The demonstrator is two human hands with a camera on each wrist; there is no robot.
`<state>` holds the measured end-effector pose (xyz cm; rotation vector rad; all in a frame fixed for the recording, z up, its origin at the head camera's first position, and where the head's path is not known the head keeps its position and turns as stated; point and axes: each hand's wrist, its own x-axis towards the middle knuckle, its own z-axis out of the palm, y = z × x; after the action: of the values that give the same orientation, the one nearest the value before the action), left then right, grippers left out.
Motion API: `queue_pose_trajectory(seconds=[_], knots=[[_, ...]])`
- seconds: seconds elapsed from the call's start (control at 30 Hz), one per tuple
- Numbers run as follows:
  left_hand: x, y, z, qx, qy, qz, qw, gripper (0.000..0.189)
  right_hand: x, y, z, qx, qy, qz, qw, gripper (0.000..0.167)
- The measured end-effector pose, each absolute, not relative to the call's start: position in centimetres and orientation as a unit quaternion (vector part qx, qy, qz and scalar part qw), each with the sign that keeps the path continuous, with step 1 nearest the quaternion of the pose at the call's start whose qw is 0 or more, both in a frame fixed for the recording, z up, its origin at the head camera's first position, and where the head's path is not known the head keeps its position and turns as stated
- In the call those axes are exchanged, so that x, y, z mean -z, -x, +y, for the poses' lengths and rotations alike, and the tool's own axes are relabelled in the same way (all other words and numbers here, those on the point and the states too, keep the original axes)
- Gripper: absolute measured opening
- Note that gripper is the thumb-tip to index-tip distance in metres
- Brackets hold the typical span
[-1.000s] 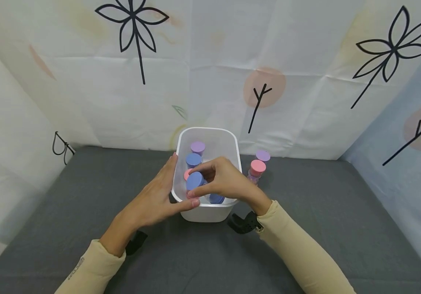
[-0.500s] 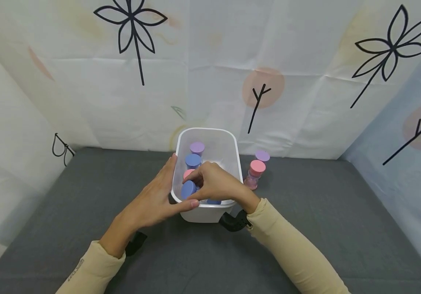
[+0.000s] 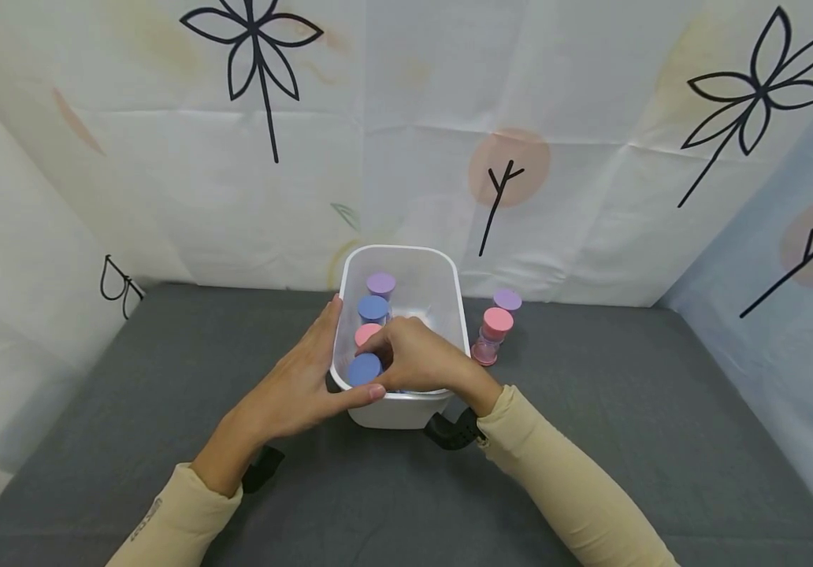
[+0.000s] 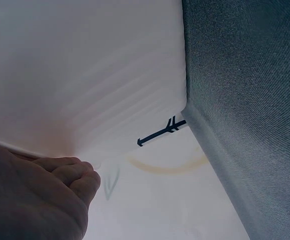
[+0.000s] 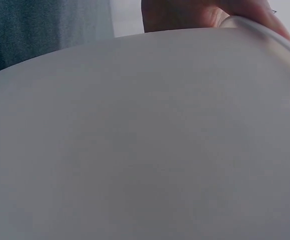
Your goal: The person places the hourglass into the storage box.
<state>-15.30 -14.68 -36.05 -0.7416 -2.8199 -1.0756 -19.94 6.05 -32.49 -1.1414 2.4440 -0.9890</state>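
From my remote seat the tub [image 3: 398, 414] looks like smooth white plastic, its outer wall faintly ridged. I see matt plastic on the blue cap [image 3: 364, 369], pink cap [image 3: 498, 324] and purple cap [image 3: 507, 300]. Matt grey woven cloth covers the counter [image 3: 378, 496]; the backdrop [image 3: 406, 189] is creased fabric, the 2 sleeves [image 3: 562, 472] matt cloth.

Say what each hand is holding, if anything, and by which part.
The right hand pinches the hourglass near its blue top, the exact contact hidden. The left hand holds the white box at its near-left corner, thumb on the front rim.
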Motion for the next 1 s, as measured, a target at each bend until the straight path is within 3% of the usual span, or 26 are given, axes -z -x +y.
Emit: queue_pose_trajectory(seconds=[0.33, 1.0], knots=[[36.02, 15.26, -14.75, 0.348, 0.235, -0.907, 0.018, 0.119, 32.47, 19.8, 5.87, 0.304, 0.397, 0.857, 0.123, 0.011], [36.04, 15.23, -14.62, 0.351, 0.236, -0.906, 0.016, 0.119, 32.33, 19.57, 6.14, 0.319, 0.369, 0.863, 0.128, 0.028]])
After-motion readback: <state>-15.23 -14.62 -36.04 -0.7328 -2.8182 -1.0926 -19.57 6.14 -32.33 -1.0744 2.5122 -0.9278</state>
